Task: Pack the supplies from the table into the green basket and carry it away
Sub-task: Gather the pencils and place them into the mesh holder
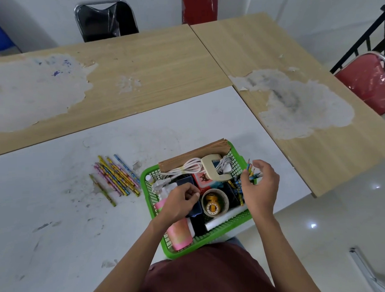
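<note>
The green basket [214, 238] sits at the white table's near edge, filled with a white cable, brown envelopes, a tape roll [214, 202], a pink bottle [179, 234] and other supplies. My right hand [261, 182] hovers over the basket's right side and pinches a bunch of pencils [251, 171], their tips pointing up past the rim. Over the basket's left part my left hand [181, 202] has its fingers curled; whether it holds anything is unclear. Several coloured pencils [116, 178] lie loose on the table, left of the basket.
The white table [58, 216] meets two worn wooden tables [140, 66] behind and to the right. A black chair [105, 20] stands at the far side, a red chair [372, 82] at the right. Tiled floor lies to the right.
</note>
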The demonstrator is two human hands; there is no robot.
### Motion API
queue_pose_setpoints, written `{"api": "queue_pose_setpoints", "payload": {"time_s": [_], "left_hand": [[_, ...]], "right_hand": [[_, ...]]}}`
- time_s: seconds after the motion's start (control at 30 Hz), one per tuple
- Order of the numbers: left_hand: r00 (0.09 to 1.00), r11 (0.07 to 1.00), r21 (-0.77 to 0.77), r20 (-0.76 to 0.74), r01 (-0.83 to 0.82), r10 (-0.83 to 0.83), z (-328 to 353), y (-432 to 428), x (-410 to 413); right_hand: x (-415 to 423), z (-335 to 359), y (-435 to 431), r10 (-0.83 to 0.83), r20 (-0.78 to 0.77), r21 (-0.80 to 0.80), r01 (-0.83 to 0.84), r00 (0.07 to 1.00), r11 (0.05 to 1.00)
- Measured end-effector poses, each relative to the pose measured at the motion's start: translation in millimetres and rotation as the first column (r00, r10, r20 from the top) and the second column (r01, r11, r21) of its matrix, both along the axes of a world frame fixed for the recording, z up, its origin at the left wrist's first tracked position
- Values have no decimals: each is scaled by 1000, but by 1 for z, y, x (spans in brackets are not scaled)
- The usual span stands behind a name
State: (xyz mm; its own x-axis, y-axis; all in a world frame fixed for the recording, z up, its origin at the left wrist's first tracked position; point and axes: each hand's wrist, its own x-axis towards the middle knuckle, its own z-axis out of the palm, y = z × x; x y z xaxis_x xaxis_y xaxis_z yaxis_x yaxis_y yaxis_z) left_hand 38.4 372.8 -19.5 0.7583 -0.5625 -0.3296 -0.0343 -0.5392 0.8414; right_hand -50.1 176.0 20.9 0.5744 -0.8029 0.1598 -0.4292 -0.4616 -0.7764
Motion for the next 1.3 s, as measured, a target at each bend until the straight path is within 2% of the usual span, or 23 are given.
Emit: {"api": "queue_pose_setpoints", "payload": {"time_s": [0.07, 0.13, 0.3, 0.4, 0.53, 0.7, 0.8, 0.93, 1.07, 1.2, 1.3], "left_hand": [[1000, 1000, 0, 1, -5, 5, 1, 0, 0], [1000, 1000, -9, -2, -14, 14, 2, 0, 0], [999, 999, -31, -6, -34, 33, 3, 2, 0], [999, 999, -32, -7, -40, 40, 3, 1, 0], [998, 998, -39, -8, -56, 56, 3, 0, 0], [998, 997, -36, -27, -61, 61, 2, 0, -1], [997, 997, -42, -42, -69, 67, 3, 0, -1], [986, 983, -122, -115, -134, 120, 7, 3, 0], [958, 948, -180, -162, -263, 235, 13, 18, 5], [901, 890, -180, -208, -419, 382, 19, 47, 15], [852, 845, -133, -174, -517, 494, 15, 78, 25]], "right_hand": [[5, 1, 3, -2, -41, -166, -5, 999, 986], [9, 4, 4, -19, -59, -244, 4, 998, 970], [10, -1, 2, -10, -50, -220, -1, 999, 975], [7, -7, 4, 36, -112, -169, -55, 993, 984], [3, -14, 11, 114, -174, -228, -153, 978, 962], [5, -15, 9, 70, -323, -250, -157, 944, 955], [5, -13, 14, 64, -330, -305, -171, 942, 937], [12, -5, 38, 260, -260, -255, -326, 930, 910], [30, -3, 70, 553, -174, -157, -577, 815, 801], [50, -6, 97, 705, -185, -71, -725, 684, 685], [65, -7, 116, 796, -241, -10, -821, 556, 570]]}}
